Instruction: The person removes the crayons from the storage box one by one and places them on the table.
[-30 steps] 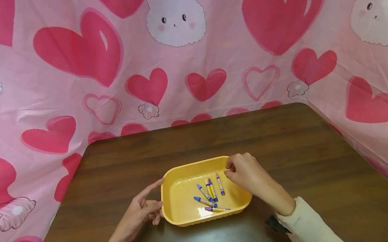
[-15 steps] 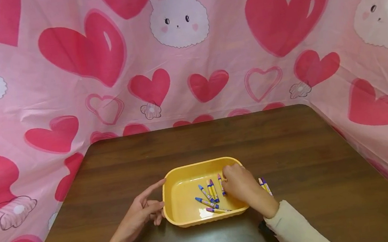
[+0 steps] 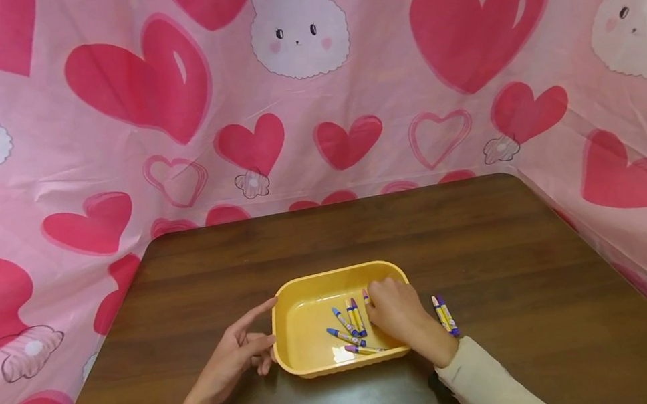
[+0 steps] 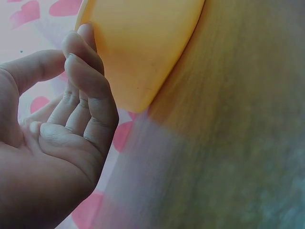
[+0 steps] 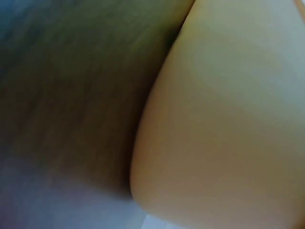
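Hands flank a smooth rounded plastic tray of waxy crayons.

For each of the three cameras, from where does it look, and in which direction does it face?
Head: above, facing forward and down at the table; shows both hands, the left hand beside the yellow tray, the right hand in it, and the sleeves.
Left wrist: low, beside the tray's outer wall; shows the left hand's fingers.
Right wrist: very close on the tray wall; no hand visible.
All share the tray.

yellow tray — upright on table | crayons loose inside | two crayons beside it
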The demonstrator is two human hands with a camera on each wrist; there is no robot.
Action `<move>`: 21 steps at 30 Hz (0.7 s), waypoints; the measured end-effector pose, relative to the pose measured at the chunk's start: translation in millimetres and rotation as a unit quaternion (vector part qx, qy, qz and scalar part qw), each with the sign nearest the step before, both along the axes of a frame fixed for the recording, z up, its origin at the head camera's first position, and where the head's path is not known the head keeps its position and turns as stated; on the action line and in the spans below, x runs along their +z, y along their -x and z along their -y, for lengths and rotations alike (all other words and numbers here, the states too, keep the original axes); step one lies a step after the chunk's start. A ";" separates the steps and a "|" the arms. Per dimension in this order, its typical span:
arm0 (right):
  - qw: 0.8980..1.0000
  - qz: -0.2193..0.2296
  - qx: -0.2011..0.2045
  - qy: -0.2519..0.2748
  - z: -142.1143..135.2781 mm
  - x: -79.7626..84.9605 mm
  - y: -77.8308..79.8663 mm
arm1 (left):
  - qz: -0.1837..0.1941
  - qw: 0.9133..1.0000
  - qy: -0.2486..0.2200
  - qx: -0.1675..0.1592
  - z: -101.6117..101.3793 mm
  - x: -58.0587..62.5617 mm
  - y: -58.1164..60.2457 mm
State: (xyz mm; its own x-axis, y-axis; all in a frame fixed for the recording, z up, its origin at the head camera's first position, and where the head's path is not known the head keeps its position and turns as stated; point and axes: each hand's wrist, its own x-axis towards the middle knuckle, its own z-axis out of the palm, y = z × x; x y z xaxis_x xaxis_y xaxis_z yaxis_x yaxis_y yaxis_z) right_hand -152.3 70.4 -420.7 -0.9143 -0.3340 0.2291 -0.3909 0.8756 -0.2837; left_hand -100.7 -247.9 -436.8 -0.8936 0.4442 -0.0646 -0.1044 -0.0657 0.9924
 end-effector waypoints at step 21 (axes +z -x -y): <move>0.999 0.032 0.034 0.028 0.2 -1.5 -3.4 | 0.001 1.000 0.001 -0.003 -0.5 1.0 0.0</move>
State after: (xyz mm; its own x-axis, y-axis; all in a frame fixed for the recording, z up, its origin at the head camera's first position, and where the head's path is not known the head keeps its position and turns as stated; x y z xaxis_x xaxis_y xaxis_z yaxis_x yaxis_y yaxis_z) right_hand -148.8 70.2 -422.2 -0.9029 -0.3849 0.1914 -0.4293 0.8297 -0.3567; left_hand -100.7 -247.4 -435.8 -0.8904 0.4501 -0.0679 -0.1074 -0.0628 0.9922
